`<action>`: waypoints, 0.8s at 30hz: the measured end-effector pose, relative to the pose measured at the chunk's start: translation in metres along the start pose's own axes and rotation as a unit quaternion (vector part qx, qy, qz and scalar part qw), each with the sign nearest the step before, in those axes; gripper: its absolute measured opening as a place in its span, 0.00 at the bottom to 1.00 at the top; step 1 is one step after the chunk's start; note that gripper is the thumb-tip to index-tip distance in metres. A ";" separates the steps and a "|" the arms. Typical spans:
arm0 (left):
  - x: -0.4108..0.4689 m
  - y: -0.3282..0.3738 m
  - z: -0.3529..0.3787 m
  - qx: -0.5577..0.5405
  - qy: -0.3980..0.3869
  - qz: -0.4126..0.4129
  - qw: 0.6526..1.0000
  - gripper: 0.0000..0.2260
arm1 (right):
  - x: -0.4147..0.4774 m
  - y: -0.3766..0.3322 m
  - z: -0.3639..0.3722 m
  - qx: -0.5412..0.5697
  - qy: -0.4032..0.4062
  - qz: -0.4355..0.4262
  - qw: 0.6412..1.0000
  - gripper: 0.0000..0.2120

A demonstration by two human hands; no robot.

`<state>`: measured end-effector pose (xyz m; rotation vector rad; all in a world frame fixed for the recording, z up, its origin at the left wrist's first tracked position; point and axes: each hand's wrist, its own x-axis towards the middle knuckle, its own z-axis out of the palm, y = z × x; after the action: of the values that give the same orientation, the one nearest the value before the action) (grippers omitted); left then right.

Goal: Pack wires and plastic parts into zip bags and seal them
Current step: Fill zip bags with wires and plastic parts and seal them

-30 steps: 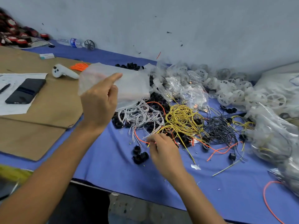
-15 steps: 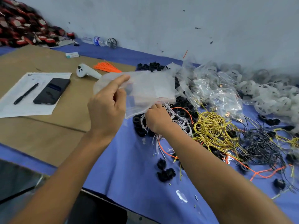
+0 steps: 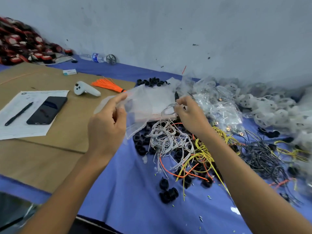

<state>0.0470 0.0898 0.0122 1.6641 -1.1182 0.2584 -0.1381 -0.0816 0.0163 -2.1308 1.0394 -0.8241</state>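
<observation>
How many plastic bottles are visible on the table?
1. The plastic bottle lies on its side against the wall at the far left, beside a dark wheel. Others may be hidden under the bag piles.

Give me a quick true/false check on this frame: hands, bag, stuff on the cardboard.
1. The left hand holds a clear zip bag. True.
2. The right hand pinches a yellow wire. False: it pinches a white wire loop.
3. The phone lies on the paper sheet, beside the pen. True.
4. The water bottle stands upright. False: it lies on its side.
</observation>
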 end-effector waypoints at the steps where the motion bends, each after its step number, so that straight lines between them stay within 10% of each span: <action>1: 0.001 0.000 0.002 0.002 -0.005 -0.004 1.000 0.16 | -0.006 0.000 -0.012 0.049 0.020 0.009 0.999 0.06; 13: -0.040 0.047 0.070 0.007 -0.269 0.045 0.962 0.19 | -0.102 0.004 -0.074 0.243 0.065 0.054 0.966 0.03; 24: -0.053 0.071 0.078 -0.009 -0.313 0.092 0.945 0.08 | -0.136 0.021 -0.056 0.233 0.073 0.115 0.963 0.05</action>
<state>-0.0633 0.0527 -0.0087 1.6703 -1.7461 -0.1831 -0.2566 0.0065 0.0002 -1.5437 1.0239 -1.0071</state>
